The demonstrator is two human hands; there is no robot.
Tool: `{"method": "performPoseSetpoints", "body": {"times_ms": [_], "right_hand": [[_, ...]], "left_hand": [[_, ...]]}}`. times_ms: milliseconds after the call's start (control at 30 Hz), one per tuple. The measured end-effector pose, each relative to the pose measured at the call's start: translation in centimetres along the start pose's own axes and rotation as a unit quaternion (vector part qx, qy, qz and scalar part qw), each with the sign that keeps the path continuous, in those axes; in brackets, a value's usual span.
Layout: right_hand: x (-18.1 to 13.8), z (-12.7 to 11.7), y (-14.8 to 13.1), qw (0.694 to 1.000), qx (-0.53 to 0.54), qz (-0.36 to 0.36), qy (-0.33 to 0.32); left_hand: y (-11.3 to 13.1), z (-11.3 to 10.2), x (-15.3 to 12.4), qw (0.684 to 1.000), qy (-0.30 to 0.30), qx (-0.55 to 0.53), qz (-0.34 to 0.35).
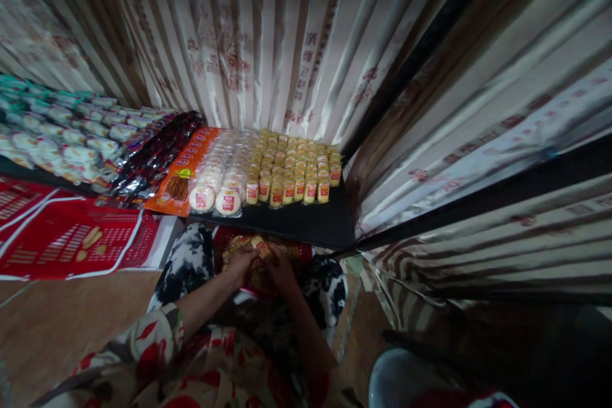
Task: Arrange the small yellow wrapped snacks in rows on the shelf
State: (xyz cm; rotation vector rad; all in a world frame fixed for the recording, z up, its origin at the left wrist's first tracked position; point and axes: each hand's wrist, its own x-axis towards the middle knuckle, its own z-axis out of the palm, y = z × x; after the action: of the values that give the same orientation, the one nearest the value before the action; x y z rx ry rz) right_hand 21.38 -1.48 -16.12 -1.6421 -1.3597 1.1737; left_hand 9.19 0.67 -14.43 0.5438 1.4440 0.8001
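My left hand point(241, 261) and my right hand point(280, 266) meet over a red bag of small snack packs point(229, 243) that rests on my lap. Both hands have their fingers curled round one small yellow wrapped snack pack point(261, 245) held between them. Just beyond, on a black shelf point(306, 222), stand rows of the same small yellow packs point(291, 169), beside round white wrapped cakes point(217, 182).
Orange snack bags point(184, 169), dark wrapped packs point(157, 153) and green-white packs point(57, 134) lie left along the shelf. Red printed cartons point(62, 236) sit at the near left. Striped curtains point(268, 32) hang behind and to the right. A grey rounded object point(406, 376) is at the bottom right.
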Motion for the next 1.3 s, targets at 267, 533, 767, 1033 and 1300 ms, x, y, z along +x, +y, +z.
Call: {"method": "performPoseSetpoints", "body": {"times_ms": [267,533,767,1033,1300], "right_hand": [[-1.1,-1.8,-2.2,0.99,0.141,0.018,0.026],[-0.8,-5.1,-4.6,0.994,0.103,-0.004,-0.018],[-0.2,-8.0,-6.4,0.993,0.003,-0.115,-0.01],[0.9,-8.9,-7.6,0.993,0.053,-0.102,-0.012],[2.0,-10.6,-7.4,0.98,0.095,-0.118,0.128]], "left_hand": [[1.6,0.2,-2.0,0.996,-0.039,-0.065,-0.035],[2.3,-0.6,-3.5,0.996,-0.005,0.083,0.034],[4.5,-0.3,-5.9,0.839,-0.007,0.424,0.34],[7.1,3.2,-5.0,0.837,-0.123,0.41,0.341],[10.2,7.6,-1.5,0.91,-0.134,0.265,0.29]]}}
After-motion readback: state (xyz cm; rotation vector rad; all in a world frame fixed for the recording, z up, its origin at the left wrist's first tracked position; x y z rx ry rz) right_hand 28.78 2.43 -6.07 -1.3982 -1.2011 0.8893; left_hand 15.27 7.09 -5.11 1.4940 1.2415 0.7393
